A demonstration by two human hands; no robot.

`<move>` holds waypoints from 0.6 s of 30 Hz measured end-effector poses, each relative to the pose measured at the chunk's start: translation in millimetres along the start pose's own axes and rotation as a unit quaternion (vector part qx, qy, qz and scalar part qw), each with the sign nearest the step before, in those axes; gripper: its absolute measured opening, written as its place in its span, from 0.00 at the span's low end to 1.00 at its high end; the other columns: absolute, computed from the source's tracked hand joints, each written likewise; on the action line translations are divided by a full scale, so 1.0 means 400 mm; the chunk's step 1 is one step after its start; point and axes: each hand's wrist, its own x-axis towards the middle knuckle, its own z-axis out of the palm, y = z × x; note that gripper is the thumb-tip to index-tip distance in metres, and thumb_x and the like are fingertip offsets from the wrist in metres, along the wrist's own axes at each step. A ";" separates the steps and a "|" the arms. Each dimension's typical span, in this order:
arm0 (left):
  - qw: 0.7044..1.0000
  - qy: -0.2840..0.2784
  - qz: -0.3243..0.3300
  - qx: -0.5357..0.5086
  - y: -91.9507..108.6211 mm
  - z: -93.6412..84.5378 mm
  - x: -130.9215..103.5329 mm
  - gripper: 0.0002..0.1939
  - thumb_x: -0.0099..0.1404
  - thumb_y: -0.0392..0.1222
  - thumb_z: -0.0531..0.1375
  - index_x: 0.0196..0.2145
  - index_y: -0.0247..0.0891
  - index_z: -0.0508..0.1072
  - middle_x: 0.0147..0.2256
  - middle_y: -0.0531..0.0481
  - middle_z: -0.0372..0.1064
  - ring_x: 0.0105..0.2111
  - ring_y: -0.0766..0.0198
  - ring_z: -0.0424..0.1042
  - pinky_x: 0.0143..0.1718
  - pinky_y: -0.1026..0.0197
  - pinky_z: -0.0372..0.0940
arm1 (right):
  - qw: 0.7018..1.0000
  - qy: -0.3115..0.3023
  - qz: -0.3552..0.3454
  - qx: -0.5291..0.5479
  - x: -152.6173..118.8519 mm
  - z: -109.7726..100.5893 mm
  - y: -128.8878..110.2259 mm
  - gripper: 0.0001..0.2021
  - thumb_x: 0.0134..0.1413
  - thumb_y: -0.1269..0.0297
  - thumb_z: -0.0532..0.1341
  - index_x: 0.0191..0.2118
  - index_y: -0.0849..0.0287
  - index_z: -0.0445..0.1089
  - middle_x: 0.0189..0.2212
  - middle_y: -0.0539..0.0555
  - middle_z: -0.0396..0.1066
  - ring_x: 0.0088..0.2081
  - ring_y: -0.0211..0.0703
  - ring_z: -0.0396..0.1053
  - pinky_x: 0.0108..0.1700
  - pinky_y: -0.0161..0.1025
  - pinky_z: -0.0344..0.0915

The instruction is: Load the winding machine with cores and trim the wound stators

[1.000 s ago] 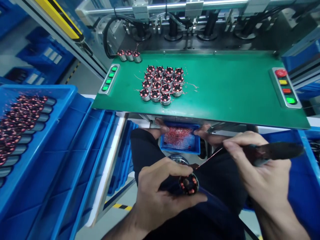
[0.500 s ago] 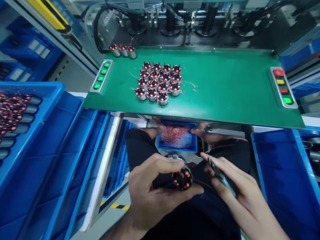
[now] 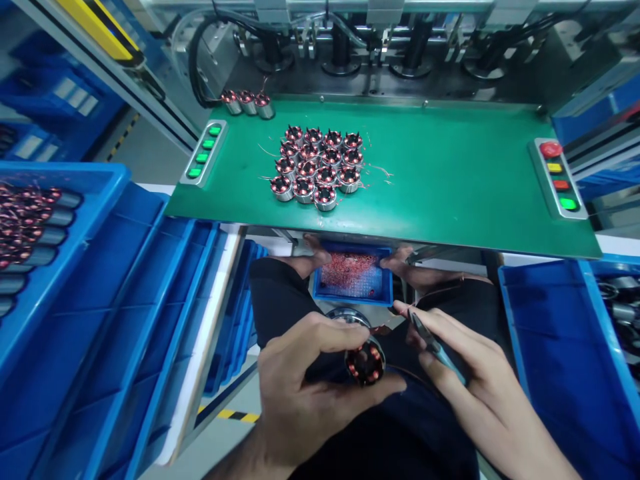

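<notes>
Between the thumb and fingers of my left hand [image 3: 310,380] is a motor stator [image 3: 365,362], a round metal ring with copper windings inside, its open end facing up toward me. To its right, my right hand [image 3: 465,373] is closed around a pair of cutting pliers [image 3: 436,347] with a teal handle. The pliers' dark jaws point up and left, apart from the stator. My right index finger stretches along beside the jaws; whether a wire lies at its tip is too small to tell.
Several stators [image 3: 325,167] with loose wire ends stand on the green work mat [image 3: 450,173]; three more stators [image 3: 247,101] sit at its back left. A blue bin [image 3: 353,297] of copper scraps lies below. Blue crates [image 3: 100,267] flank me left, another crate [image 3: 555,327] right. Button panels [image 3: 559,179] edge the mat.
My right hand has moved slightly left and up with the pliers, a little closer to the stator. The left hand keeps its hold, almost unmoved.
</notes>
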 end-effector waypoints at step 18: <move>1.000 -0.010 -0.009 0.022 -0.005 -0.005 -0.024 0.21 0.65 0.52 0.84 0.47 0.43 0.82 0.38 0.55 0.87 0.38 0.63 0.88 0.42 0.67 0.82 | 0.999 0.000 0.008 0.052 0.012 0.012 -0.020 0.34 0.80 0.73 0.59 0.78 0.27 0.71 0.68 0.35 0.74 0.66 0.34 0.75 0.69 0.23 0.63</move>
